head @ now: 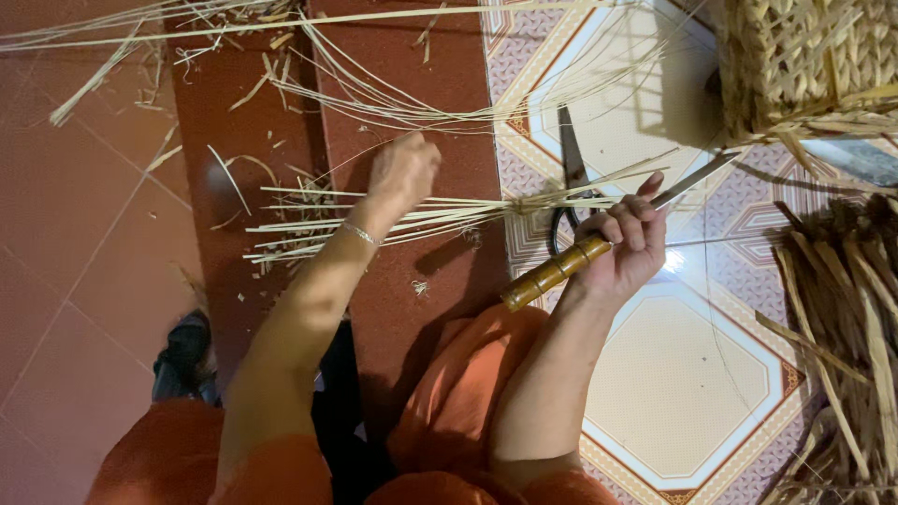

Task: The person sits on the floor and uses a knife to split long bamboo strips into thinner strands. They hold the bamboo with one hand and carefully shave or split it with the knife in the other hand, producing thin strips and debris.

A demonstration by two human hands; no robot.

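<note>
Two bare hands are working over a tiled floor, where a dark red step is meeting pale patterned tiles with orange and lilac borders. The right hand (625,245) is wrapping its fingers tight around the bamboo-like handle of a knife (599,245), its blade slanting up and to the right. The left hand (402,173) is resting on a bundle of thin pale reed strips (440,217), fingers curled together over them, though whether they are actually gripping is hard to tell; a thin bracelet (359,233) is circling its wrist. The strips are lying across the red step and reaching onto the tiles, where they are crossing a pair of black scissors (569,178). Loose straw scraps (234,56) are littering the red floor at upper left. A woven basket (804,61) is sitting at the upper right corner, and dry brown fibres (847,309) are piling along the right edge
</note>
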